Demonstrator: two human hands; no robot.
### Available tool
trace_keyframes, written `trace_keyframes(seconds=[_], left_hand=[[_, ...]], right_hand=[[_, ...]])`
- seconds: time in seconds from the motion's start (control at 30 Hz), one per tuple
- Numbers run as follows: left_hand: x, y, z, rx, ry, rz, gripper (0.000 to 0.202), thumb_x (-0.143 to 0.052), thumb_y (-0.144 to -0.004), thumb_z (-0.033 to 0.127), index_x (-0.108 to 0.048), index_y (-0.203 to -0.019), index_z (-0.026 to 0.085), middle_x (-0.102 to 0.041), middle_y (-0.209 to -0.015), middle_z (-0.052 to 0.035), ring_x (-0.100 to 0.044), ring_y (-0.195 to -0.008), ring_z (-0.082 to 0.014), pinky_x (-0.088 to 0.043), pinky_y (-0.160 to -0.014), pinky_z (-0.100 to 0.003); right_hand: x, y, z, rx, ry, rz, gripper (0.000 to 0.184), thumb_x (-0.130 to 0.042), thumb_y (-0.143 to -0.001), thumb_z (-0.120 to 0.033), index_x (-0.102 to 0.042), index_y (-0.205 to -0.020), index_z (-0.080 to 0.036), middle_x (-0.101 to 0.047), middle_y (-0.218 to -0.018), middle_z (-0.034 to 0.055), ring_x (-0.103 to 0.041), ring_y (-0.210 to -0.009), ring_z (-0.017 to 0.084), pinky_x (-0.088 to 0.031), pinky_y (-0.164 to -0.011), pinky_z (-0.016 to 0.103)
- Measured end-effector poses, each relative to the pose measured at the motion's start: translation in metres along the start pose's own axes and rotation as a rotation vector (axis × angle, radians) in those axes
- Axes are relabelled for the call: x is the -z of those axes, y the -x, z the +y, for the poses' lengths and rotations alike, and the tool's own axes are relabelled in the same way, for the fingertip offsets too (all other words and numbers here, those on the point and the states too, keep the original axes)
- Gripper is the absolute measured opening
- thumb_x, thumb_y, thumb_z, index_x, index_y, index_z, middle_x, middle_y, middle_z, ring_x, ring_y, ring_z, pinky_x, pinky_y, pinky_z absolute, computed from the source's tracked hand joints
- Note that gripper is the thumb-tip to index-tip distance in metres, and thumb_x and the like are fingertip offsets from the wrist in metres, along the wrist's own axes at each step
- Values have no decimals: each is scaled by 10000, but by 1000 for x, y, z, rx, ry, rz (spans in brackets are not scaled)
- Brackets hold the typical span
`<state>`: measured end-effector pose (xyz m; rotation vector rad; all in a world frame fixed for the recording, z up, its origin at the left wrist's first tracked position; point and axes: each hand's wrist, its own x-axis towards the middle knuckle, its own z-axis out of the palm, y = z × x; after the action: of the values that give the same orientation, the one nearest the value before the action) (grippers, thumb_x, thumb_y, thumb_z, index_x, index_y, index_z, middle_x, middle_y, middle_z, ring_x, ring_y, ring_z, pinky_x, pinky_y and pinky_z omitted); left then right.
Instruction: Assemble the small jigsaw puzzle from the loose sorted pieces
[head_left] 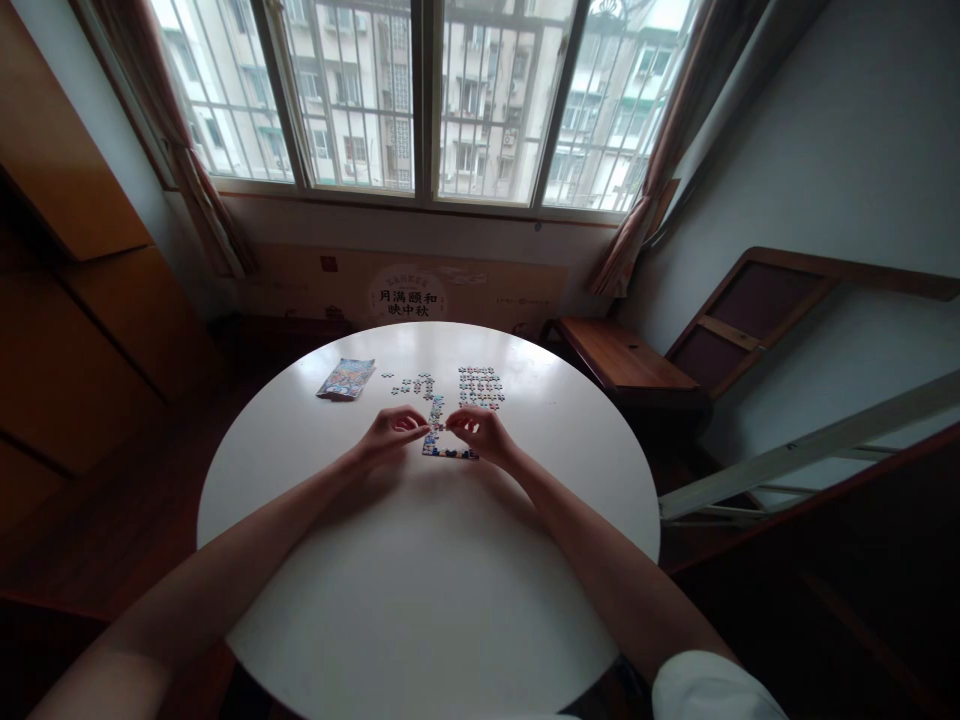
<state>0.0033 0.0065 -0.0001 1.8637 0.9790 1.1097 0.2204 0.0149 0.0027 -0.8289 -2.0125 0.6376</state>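
A small jigsaw puzzle piece point(441, 427) is pinched between the fingertips of my left hand point(396, 430) and my right hand point(486, 434), both closed. Under and beside my fingers lies a partly joined puzzle point(450, 453), with a strip up its left side and a row along the bottom. My right hand covers some of its right side. Loose pieces point(418, 386) lie scattered beyond my left hand. Past my right hand, more pieces point(480, 385) are laid out in neat rows.
A colourful printed packet or leaflet point(346, 379) lies at the far left of the round white table point(420, 580). A wooden bench point(626, 355) stands behind it on the right. Barred windows and a printed cardboard panel point(300, 280) are at the back.
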Motion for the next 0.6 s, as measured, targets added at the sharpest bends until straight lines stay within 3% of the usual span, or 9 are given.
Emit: trace_keyframes(seconds=[0.13,0.23,0.4,0.6], left_hand=[[7,-4,-13,21,-183,132,321,-630,-764,446,-665,-715,131,-584,-585,-6,-466,-511,-96,-363,-476,-214],[8,-5,-16,37,-215,125,320,-606,-781,427,-663,-699,123,-557,-555,-1,-445,-501,-95,-337,-471,-217],[6,-4,-12,15,-249,67,315,-603,-774,419,-665,-678,125,-556,-559,-1,-448,-512,-98,-337,-478,-215],[6,-2,-8,7,-275,36,322,-592,-777,422,-666,-674,126,-548,-557,-3,-443,-529,-102,-334,-474,-207]], right_hand=[[19,-2,15,-228,10,88,74,-640,-748,-161,-711,-765,-147,-703,-750,53,-642,-688,151,-507,-664,264],[35,-1,26,-382,-13,61,94,-655,-726,-178,-724,-781,-145,-713,-762,62,-656,-712,168,-515,-684,282],[47,1,33,-449,2,50,116,-653,-719,-183,-727,-791,-131,-713,-774,71,-652,-712,165,-507,-673,273],[48,1,32,-470,24,-62,92,-659,-713,-155,-718,-778,-130,-700,-723,56,-638,-663,150,-495,-617,246]])
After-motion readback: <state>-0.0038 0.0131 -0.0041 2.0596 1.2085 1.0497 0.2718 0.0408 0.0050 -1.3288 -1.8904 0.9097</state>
